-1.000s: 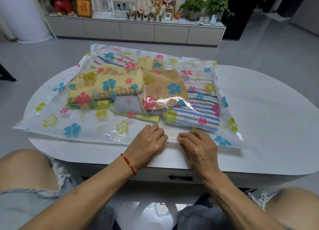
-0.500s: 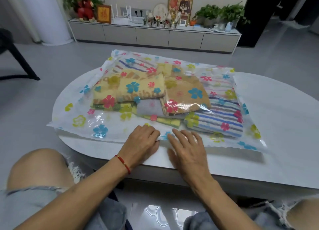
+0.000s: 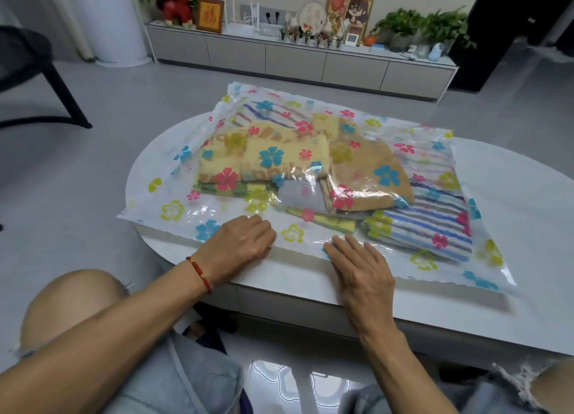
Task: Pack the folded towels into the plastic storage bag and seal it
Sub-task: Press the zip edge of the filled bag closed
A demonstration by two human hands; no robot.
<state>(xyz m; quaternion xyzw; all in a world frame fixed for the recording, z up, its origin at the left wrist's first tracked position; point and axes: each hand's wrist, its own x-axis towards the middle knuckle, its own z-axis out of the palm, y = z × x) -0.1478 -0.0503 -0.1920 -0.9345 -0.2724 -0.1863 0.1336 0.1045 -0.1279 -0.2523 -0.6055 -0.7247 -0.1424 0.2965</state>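
Note:
A clear plastic storage bag [image 3: 174, 208] printed with coloured flowers lies flat on the white table [image 3: 512, 196]. Inside it are several folded towels: a yellow one [image 3: 264, 160], a tan one [image 3: 372, 171], a blue-striped one [image 3: 428, 227] and a grey one [image 3: 298, 193]. My left hand [image 3: 239, 245], fingers curled under, presses on the bag's near edge left of centre. My right hand [image 3: 360, 267] lies flat with straight fingers on the same edge, a little to the right.
The table's near edge [image 3: 310, 305] runs just above my knees. A low cabinet [image 3: 295, 59] with plants and ornaments lines the far wall. A black chair [image 3: 37, 81] stands at the left on the grey floor.
My hands have drawn apart along the bag's near edge. My right hand's fingers went from curled to flat. The view has turned left, so the bag now sits further right.

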